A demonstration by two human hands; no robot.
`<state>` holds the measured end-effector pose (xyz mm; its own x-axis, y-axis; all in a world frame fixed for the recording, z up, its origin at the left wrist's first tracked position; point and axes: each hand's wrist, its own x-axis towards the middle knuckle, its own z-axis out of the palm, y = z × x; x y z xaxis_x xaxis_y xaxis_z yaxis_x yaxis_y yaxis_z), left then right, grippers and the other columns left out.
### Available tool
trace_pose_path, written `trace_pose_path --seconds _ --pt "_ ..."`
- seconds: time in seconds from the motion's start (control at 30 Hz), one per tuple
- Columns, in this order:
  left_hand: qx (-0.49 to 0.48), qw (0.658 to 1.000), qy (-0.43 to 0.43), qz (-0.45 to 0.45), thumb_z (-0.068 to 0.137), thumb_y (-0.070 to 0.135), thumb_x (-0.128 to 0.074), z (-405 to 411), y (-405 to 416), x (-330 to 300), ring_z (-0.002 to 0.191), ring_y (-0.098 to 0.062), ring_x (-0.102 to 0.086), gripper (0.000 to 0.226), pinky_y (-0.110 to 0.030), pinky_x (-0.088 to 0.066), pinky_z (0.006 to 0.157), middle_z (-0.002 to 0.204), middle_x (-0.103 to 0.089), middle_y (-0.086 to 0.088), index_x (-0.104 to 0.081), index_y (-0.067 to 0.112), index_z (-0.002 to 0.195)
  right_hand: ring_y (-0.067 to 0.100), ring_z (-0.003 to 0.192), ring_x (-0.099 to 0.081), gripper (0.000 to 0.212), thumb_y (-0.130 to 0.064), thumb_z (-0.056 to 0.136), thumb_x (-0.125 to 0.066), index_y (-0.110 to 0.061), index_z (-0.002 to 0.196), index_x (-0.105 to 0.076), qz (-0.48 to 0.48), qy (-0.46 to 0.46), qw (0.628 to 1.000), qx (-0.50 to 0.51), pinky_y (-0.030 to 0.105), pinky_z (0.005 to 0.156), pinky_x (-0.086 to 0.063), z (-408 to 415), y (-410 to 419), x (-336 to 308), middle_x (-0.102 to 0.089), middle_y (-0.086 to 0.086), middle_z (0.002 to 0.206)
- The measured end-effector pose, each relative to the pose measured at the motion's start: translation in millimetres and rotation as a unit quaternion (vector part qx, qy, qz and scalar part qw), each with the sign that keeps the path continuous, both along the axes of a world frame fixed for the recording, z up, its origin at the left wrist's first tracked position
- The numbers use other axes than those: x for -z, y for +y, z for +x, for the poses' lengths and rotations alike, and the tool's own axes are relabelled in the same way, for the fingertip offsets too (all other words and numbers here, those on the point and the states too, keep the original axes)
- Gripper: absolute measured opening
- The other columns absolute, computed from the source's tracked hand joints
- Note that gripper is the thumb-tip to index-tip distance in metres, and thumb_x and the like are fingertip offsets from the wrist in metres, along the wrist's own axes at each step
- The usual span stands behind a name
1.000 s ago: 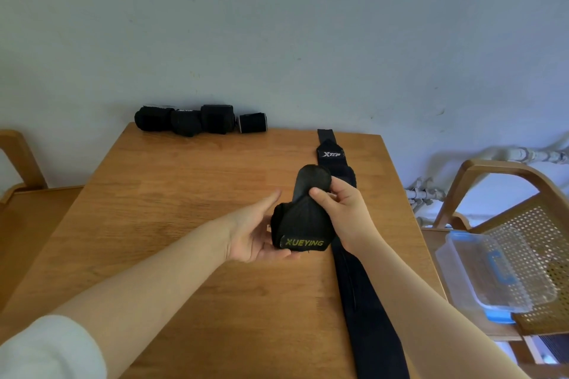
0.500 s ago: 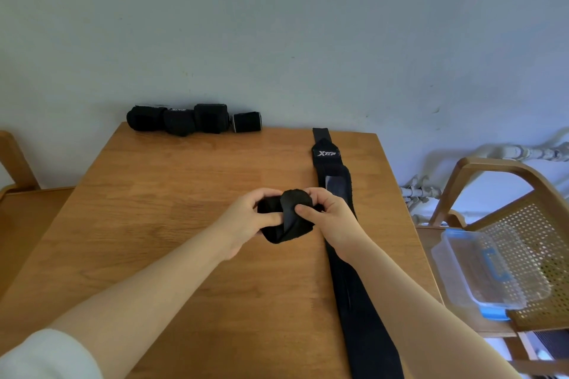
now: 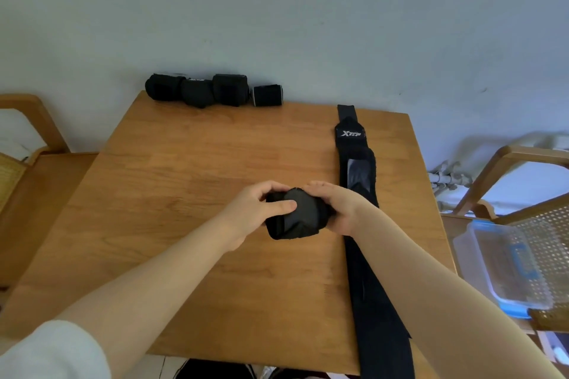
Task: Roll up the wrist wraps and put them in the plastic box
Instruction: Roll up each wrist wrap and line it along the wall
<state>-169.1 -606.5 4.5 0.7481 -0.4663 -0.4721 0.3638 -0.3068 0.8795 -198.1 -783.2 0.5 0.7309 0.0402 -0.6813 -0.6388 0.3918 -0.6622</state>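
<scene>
Your left hand (image 3: 249, 212) and right hand (image 3: 338, 209) both grip the black fabric wrist-wrap roll (image 3: 295, 218), fingers curled round it, likely to stop it unwinding over the wooden counter (image 3: 184, 178).

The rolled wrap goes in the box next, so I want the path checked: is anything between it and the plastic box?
Nothing solid. Both hands, left and right, hold the wrap over the table. The box sits on a chair to the right; only the flat unrolled wrap lies between.

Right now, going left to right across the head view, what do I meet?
Left chair → rolled wraps at the wall → wrap in both hands → flat unrolled wrap → plastic box on the right chair.
</scene>
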Motion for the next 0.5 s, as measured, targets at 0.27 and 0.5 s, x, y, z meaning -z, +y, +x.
trace_pose_path --seconds 0.27,0.5 --pt "-0.120 0.965 0.221 -0.070 0.089 0.020 -0.063 41 1 -7 0.095 -0.029 -0.063 0.024 -0.041 -0.056 0.071 0.115 -0.059 -0.013 -0.059 0.014 0.111 0.006 0.121 -0.044 0.043 -0.025 0.083 -0.072 -0.022 0.123 -0.060 -0.444 -0.359 0.790 -0.225 0.019 0.099 -0.037 8 8 -12 -0.051 -0.012 0.129" --pt "-0.073 0.973 0.215 -0.048 0.089 0.023 -0.062 89 -11 -20 0.097 -0.032 -0.063 0.018 -0.040 -0.057 0.073 0.121 -0.055 -0.015 -0.060 0.014 0.105 0.016 0.113 -0.053 0.062 -0.041 0.076 -0.074 -0.031 0.132 -0.049 -0.633 -0.307 0.613 -0.359 0.035 0.103 -0.033 70 1 -31 -0.060 -0.009 0.121"
